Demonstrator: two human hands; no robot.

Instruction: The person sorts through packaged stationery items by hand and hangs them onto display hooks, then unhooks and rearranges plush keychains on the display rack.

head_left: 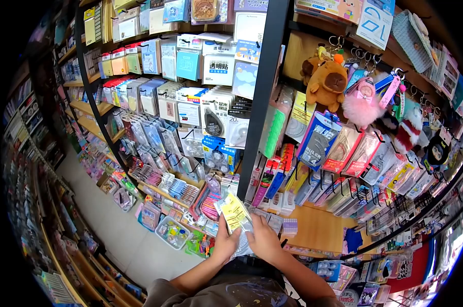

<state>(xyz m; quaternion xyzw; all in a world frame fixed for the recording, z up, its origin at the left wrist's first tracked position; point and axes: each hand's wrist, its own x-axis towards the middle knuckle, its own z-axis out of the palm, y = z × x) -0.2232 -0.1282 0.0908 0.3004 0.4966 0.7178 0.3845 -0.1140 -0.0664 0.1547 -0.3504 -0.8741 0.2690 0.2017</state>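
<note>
Between my two hands is a flat clear packet with a yellow printed card (235, 213), held upright and slightly tilted in front of my body. My left hand (226, 240) grips its lower left edge, thumb on the front. On the opposite edge, my right hand (263, 238) closes around the packet with its thumb on the face. The fingers behind the packet are hidden. What lies inside the packet is too small to make out. Just beyond it, pink and striped pouches (209, 202) sit on the low shelf.
A black shelf post (259, 102) rises ahead, between racks of hanging stationery packs. To the right hang a brown plush keychain (326, 84), a pink fluffy keychain (364, 105) and ruler sets (321, 140). A clear bin (173, 233) stands on the pale aisle floor (139, 256) at left.
</note>
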